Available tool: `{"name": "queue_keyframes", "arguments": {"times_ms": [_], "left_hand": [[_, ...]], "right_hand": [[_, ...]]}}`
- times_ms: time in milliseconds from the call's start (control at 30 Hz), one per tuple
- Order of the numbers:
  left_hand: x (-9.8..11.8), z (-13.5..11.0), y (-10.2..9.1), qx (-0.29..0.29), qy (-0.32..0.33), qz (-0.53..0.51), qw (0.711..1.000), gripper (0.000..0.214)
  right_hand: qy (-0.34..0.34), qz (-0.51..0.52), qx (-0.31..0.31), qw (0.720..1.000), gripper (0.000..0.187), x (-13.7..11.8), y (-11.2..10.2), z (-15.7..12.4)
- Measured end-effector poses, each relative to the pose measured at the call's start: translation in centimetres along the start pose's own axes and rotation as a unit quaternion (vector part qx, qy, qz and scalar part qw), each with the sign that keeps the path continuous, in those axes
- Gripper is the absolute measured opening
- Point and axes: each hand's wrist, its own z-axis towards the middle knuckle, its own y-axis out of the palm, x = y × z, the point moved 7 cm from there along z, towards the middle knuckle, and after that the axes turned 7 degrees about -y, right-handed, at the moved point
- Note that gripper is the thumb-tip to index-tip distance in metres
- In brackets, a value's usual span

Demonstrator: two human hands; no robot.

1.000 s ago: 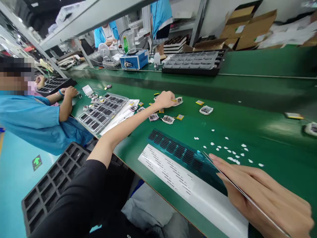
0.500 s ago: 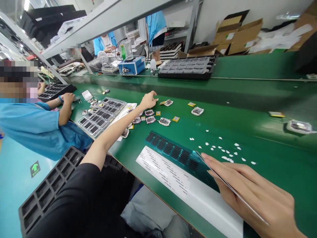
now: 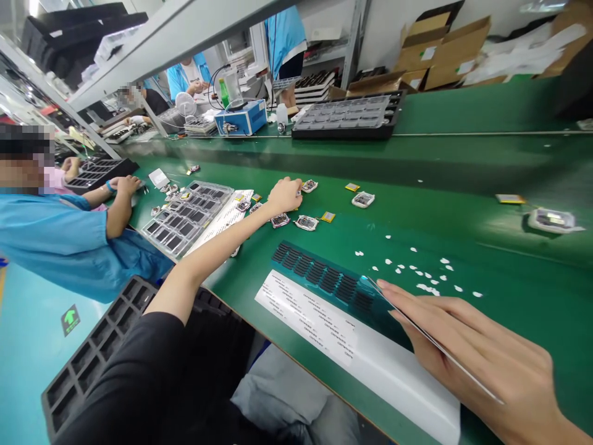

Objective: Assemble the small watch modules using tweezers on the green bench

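Observation:
My left hand (image 3: 284,196) is stretched out over the green bench, fingers curled down at a small white-rimmed electronic module (image 3: 309,186). What the fingertips pinch is hidden. Modules with yellow-edged battery cells (image 3: 328,217) lie around that hand, one module (image 3: 306,223) just in front of it. In my right hand (image 3: 482,352) are thin metal tweezers (image 3: 456,360), their tip over a teal film (image 3: 319,272) bearing rows of black strips. Beneath the right hand a white printed sheet (image 3: 306,318) runs along the front edge.
Small white scraps (image 3: 428,289) are scattered right of the film. To the left lies a clear compartment tray (image 3: 189,216), near a co-worker in a blue sleeve (image 3: 60,235). A black tray (image 3: 345,117) and a blue box device (image 3: 243,117) stand behind; a foam tray (image 3: 99,349) is low left.
My left hand has moved slightly right and down onto the module area, and its fingers have curled in. The right hand stays with the tweezers. The view has shifted slightly.

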Motion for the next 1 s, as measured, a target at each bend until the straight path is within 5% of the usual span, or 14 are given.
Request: {"name": "queue_keyframes", "arguments": {"times_ms": [267,367,533,633,800,1000], "left_hand": [[1.0,-0.4,-2.9,0.051,0.033,-0.079,0.995,0.033],[3.1,-4.0,-3.3,0.049,0.122,-0.109,0.985,0.035],[7.0,-11.7,-0.9,-0.038,0.296,-0.079,0.951,0.026],[8.0,-13.4,-0.4,-0.065,0.333,-0.03,0.94,0.029],[9.5,-11.3,-1.2,-0.073,0.32,0.015,0.945,0.034],[11.0,-3.1,0.5,-0.08,0.227,-0.006,0.971,0.057]], "right_hand": [[0.006,-0.007,0.015,1.0,0.089,0.0,-0.6,-0.1],[0.007,-0.007,0.011,1.0,0.087,0.0,-0.6,0.0],[0.009,-0.005,0.003,1.0,0.09,-0.1,-0.5,-0.2],[0.009,-0.003,-0.003,1.0,0.09,-0.1,-0.5,-0.2],[0.002,-0.003,-0.003,1.0,0.09,-0.3,-0.5,0.1],[-0.004,-0.003,-0.014,1.0,0.092,-0.4,-0.6,0.1]]}}
